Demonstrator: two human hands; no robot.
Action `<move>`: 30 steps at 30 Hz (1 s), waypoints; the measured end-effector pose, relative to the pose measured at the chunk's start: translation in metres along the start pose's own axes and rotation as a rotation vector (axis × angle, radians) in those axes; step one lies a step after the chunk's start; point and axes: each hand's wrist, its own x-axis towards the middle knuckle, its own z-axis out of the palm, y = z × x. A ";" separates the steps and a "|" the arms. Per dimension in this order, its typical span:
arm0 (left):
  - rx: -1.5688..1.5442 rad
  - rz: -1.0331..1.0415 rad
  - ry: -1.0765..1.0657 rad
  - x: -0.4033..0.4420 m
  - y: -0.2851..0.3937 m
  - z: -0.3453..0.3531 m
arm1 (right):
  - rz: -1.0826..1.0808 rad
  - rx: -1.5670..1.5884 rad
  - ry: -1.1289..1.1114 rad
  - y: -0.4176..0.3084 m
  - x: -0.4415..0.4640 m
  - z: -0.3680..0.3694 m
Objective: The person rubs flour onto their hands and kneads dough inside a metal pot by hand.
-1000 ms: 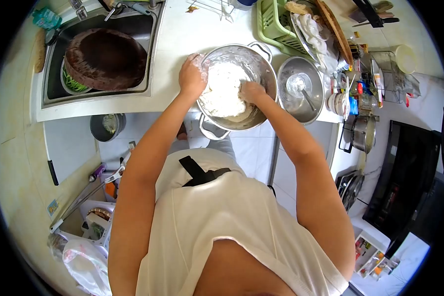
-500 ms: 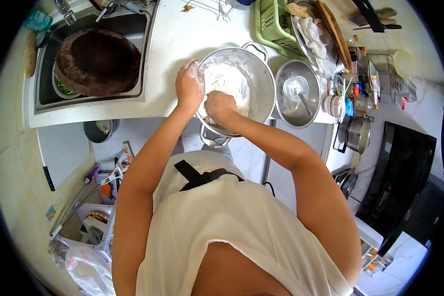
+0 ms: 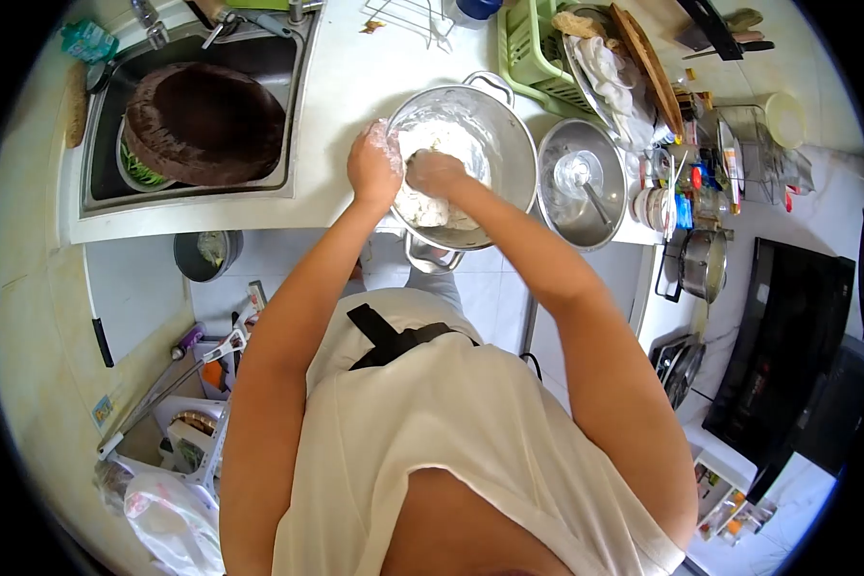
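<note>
Left hand (image 3: 374, 165) grips pot (image 3: 512, 149), right hand (image 3: 439, 175) curls in dough (image 3: 430, 208), hold unclear; print on bottle (image 3: 88, 42) blurred.

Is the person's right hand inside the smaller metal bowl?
No, the right hand is down in the big pot, at the white dough, while the smaller bowl sits beside the pot.

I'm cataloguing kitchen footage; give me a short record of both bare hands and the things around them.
Left hand: white-dusted, at the rim of the large two-handled silver metal pot
Right hand: inside the pot, on lumpy white dough
Beside pot: smaller round silver metal bowl, utensil inside
In rectangular steel sink: round dark-brown slab
</note>
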 end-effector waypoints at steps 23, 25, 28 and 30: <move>-0.110 -0.007 0.097 -0.024 -0.005 0.000 | 0.072 -0.027 0.232 -0.012 -0.028 0.027; -0.107 0.012 0.097 -0.025 -0.006 0.001 | 0.075 -0.097 0.209 -0.020 -0.017 0.024; -0.092 0.024 0.111 -0.025 -0.008 0.001 | 0.152 -0.157 0.252 -0.021 0.014 0.037; -0.080 0.010 0.096 -0.025 -0.007 0.001 | 0.192 -0.193 0.315 -0.020 0.024 0.043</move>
